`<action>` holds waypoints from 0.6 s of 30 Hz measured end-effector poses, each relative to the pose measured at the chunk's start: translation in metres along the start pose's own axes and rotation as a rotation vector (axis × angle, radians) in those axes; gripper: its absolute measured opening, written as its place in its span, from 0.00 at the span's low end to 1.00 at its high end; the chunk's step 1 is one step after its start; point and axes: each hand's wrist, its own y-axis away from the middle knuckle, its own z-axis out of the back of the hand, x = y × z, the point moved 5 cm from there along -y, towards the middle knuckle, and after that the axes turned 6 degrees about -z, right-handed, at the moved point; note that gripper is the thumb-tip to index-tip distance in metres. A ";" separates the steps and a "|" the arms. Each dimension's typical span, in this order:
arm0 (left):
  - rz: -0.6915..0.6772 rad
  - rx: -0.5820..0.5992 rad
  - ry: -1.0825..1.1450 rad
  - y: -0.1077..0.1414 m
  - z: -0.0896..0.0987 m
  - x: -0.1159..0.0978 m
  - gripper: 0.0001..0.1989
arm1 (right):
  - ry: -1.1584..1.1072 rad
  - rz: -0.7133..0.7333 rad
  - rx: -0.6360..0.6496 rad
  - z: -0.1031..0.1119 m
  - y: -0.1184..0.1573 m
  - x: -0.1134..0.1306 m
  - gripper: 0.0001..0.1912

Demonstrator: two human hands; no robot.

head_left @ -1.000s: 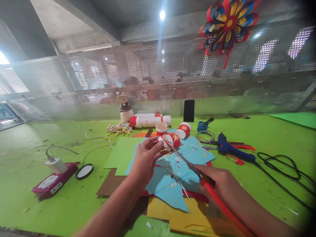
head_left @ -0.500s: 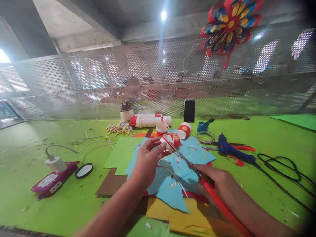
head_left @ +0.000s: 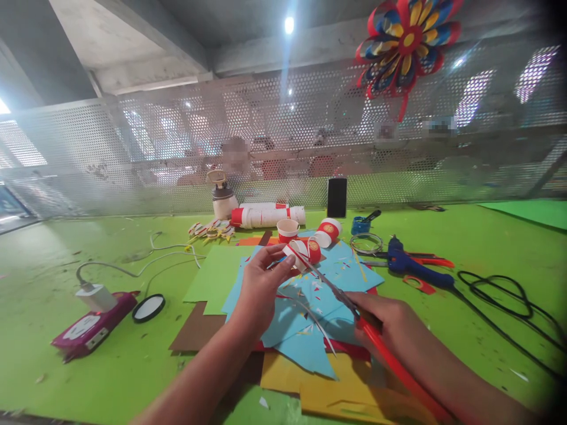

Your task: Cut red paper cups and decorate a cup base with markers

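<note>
Between the fingers and thumb of my left hand (head_left: 266,280) is a red and white paper cup (head_left: 313,252), cut and tilted on its side. My right hand (head_left: 383,319) is closed around long scissors (head_left: 336,289) with red handles. Their blades reach up to the cut edge of the held cup, close to my left thumb. A thin white strip (head_left: 316,324) curls below the blades. Under both hands lie light blue sheets (head_left: 305,348) strewn with small paper scraps. Just behind the held cup, one paper cup (head_left: 287,230) stands upright and another (head_left: 329,231) lies tipped over.
A blue glue gun (head_left: 407,262) with a black cord lies at right, near a tape roll (head_left: 366,243) and a blue jar (head_left: 361,225). At left sit a purple power strip (head_left: 95,327) and a round mirror (head_left: 149,307). Behind are stacked cups (head_left: 270,216), a sprayer (head_left: 224,200) and a phone (head_left: 337,198).
The whole view has shifted slightly, with everything a little further left. Both hands keep nearly the same pose on the cup and scissors.
</note>
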 end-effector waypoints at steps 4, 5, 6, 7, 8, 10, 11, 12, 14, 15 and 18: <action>0.011 -0.006 0.000 0.000 0.000 0.000 0.16 | 0.055 -0.006 -0.024 0.001 0.001 0.001 0.16; 0.012 -0.009 0.000 0.000 0.000 0.000 0.17 | 0.074 -0.012 -0.025 0.001 0.002 0.001 0.18; 0.013 -0.011 0.000 0.000 0.000 0.000 0.17 | 0.090 -0.017 -0.025 0.001 0.002 0.002 0.19; 0.013 -0.014 0.000 0.000 0.000 -0.001 0.16 | 0.099 -0.021 -0.023 0.002 0.002 0.003 0.20; 0.013 -0.015 0.001 0.000 0.000 -0.001 0.16 | 0.104 -0.023 -0.021 0.002 0.002 0.003 0.20; 0.014 -0.016 0.003 -0.001 0.000 0.000 0.16 | 0.105 -0.022 -0.007 0.002 0.002 0.004 0.20; 0.016 -0.015 0.002 -0.001 0.000 0.000 0.16 | 0.101 -0.019 -0.002 0.002 0.002 0.004 0.19; 0.017 -0.014 -0.001 -0.001 0.001 0.000 0.16 | 0.095 -0.018 0.002 0.002 0.002 0.004 0.18; 0.021 -0.009 -0.007 -0.002 0.001 0.001 0.16 | 0.076 -0.024 0.006 0.002 0.002 0.004 0.17; 0.024 -0.005 -0.007 -0.002 0.001 0.002 0.16 | 0.068 -0.028 0.003 0.002 0.002 0.003 0.16; 0.024 0.001 -0.001 -0.002 0.002 0.003 0.16 | 0.063 -0.033 -0.011 0.000 0.001 0.002 0.16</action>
